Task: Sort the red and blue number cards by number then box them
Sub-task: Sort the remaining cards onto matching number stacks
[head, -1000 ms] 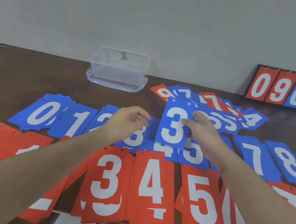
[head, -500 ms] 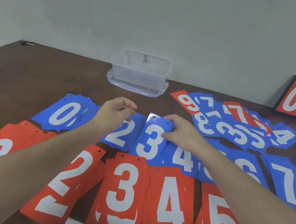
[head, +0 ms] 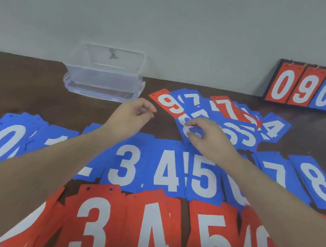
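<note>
Right hand (head: 208, 139) fingers (head: 192, 126) pinching blue 8 card (head: 186, 130) atop far unsorted pile (head: 229, 116) | left hand (head: 131, 114) loosely curled, empty | sorted rows: blue (head: 123, 164), red (head: 153, 235), near tabletop (head: 24, 88) | box (head: 105, 73) far-left, unfilled | sorting partial, boxing pending

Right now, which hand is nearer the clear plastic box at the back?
Left. The left hand hovers just in front of the clear plastic box, off its right corner; the right hand is farther right, over the unsorted card pile.
</note>
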